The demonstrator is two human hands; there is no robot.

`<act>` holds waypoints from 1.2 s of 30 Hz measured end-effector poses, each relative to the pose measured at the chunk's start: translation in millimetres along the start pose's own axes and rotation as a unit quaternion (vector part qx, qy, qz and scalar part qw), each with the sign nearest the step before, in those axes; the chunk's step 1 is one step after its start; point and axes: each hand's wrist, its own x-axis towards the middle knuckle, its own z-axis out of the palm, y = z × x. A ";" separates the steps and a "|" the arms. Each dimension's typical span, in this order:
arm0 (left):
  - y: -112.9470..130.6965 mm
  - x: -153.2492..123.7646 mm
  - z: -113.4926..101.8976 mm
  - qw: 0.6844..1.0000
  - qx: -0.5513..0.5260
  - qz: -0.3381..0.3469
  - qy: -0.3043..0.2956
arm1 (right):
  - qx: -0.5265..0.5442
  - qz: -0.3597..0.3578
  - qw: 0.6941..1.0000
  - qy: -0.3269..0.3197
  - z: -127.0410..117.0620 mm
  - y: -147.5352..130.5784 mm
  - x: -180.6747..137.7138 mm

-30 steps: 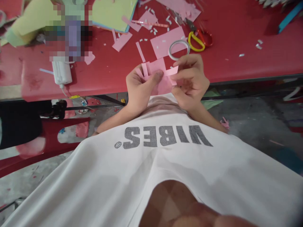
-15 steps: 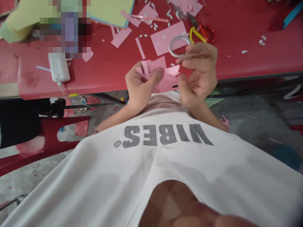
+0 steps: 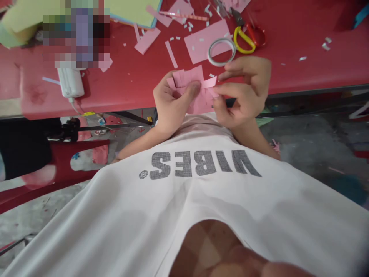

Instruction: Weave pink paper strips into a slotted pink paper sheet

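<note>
My left hand (image 3: 175, 98) is closed around a pink paper piece (image 3: 198, 102) with cut strips, its thumb pressing on the front. The piece is held up just in front of the table's near edge. My right hand (image 3: 243, 90) pinches a narrow strip at the paper's right side between thumb and index finger, while its other fingers are spread apart. Another pink strip sticks out just above that pinch. Beyond my right hand lie a white ring-shaped tape roll (image 3: 221, 52) and scissors (image 3: 245, 38) with yellow and red handles.
On the red table (image 3: 115, 84) lie a flat pink paper sheet (image 3: 201, 40), pink offcuts, small white scraps and a pink striped pencil-like stick (image 3: 184, 15). A white adapter with a cable (image 3: 70, 82) sits at the left, near yellow-green sheets (image 3: 132, 11).
My right thumb and index finger have closed on a strip at the paper's right side; before, they were apart. My left hand keeps its hold. The view has shifted slightly.
</note>
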 end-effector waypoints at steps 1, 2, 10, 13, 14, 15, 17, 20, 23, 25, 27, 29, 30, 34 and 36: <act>0.2 -0.1 0.2 1.000 0.000 -0.001 -0.001 | -0.023 -0.032 0.999 0.001 -1.7 1.0 0.5; 0.4 -0.2 0.3 1.000 0.001 -0.001 -0.002 | -0.052 -0.058 0.997 -0.002 -3.6 1.8 1.2; 7.0 -1.8 1.7 1.000 0.016 -0.017 0.006 | -0.175 -0.145 0.974 -0.025 -11.4 -7.2 9.8; 10.6 -2.4 2.2 0.999 0.020 -0.032 0.011 | -0.180 -0.141 0.972 -0.047 -11.3 -9.7 12.0; 11.6 -2.4 2.3 0.999 0.020 -0.035 0.011 | -0.178 -0.136 0.973 -0.058 -11.3 -9.1 12.0; 12.6 -2.3 2.4 0.999 0.019 -0.037 0.012 | -0.174 -0.128 0.974 -0.068 -11.4 -7.6 11.4; 14.3 -2.0 2.7 0.999 0.020 -0.038 0.016 | -0.157 -0.081 0.979 -0.101 -11.8 -2.0 8.8; 16.1 -1.5 3.2 0.999 0.027 -0.033 0.027 | -0.074 -0.021 0.990 -0.115 -12.5 9.3 3.4; 15.9 -0.6 2.7 0.999 0.023 -0.004 0.027 | -0.039 -0.004 0.991 -0.125 -12.6 15.6 1.7; 14.8 0.2 1.7 0.999 0.023 0.016 0.020 | -0.055 0.021 0.991 -0.120 -11.5 13.8 4.4; 13.6 0.6 0.8 0.999 0.032 0.029 0.018 | -0.064 0.054 0.992 -0.094 -9.0 8.3 9.4; 12.9 0.4 0.3 0.998 0.045 0.043 0.016 | -0.060 0.048 0.995 -0.062 -5.1 2.1 14.8; 12.8 0.1 0.4 0.998 0.047 0.050 0.014 | -0.049 0.031 0.997 -0.042 -2.9 -0.4 16.9; 15.3 -2.0 2.0 0.996 0.024 0.084 -0.011 | 0.011 0.034 0.999 -0.012 3.9 -6.0 20.1; 18.5 -3.3 3.4 0.997 0.014 0.077 -0.017 | 0.028 0.068 0.997 -0.028 4.5 -8.5 19.8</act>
